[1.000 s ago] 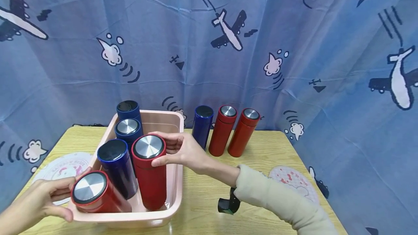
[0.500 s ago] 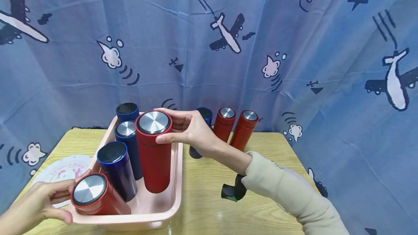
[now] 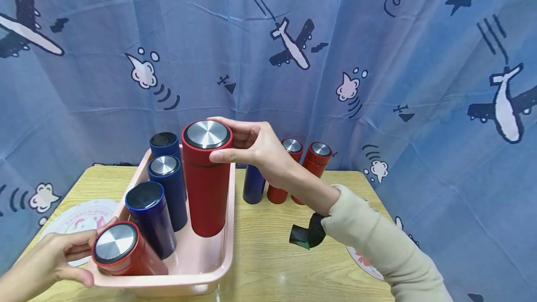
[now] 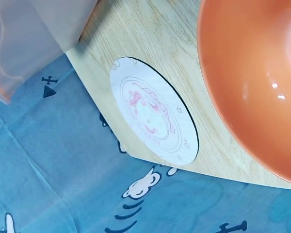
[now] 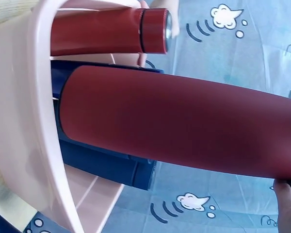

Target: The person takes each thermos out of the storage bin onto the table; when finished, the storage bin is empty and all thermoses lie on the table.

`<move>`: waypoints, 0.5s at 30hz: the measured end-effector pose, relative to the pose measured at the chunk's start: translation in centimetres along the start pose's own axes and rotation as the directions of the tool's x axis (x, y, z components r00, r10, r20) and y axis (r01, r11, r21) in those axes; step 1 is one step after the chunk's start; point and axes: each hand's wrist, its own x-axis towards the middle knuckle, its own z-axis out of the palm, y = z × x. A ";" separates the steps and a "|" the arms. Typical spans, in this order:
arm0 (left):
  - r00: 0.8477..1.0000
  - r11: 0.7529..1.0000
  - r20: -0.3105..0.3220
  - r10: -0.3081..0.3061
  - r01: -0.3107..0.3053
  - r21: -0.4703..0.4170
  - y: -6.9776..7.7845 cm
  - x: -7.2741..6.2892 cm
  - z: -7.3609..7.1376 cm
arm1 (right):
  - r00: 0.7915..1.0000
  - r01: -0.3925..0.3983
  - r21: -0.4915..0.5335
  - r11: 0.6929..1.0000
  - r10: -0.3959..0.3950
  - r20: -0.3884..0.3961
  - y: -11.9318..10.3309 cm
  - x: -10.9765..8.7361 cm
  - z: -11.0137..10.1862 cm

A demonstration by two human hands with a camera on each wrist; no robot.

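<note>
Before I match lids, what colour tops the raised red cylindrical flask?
Silver disc, clearest in the head view.

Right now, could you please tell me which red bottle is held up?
The red bottle gripped by the right hand; another sits in the tub beside the left hand, two others stand on the table.

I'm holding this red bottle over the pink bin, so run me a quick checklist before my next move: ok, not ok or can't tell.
1. Right hand gripping the red bottle near its cap: ok.
2. Bottle roughly upright, cap up: ok.
3. Its base fully above the rim of the pink bin: cannot tell.
4. Left hand at the bin's near left corner: ok.
5. The two red bottles standing on the table in full view: not ok, your right arm partly covers them.
</note>
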 end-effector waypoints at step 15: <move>1.000 1.000 -0.015 0.010 -0.010 -0.006 0.0 0.0 0.2 | 0.997 0.032 -0.042 0.999 -0.034 -0.062 -1.2 -1.2 -2.7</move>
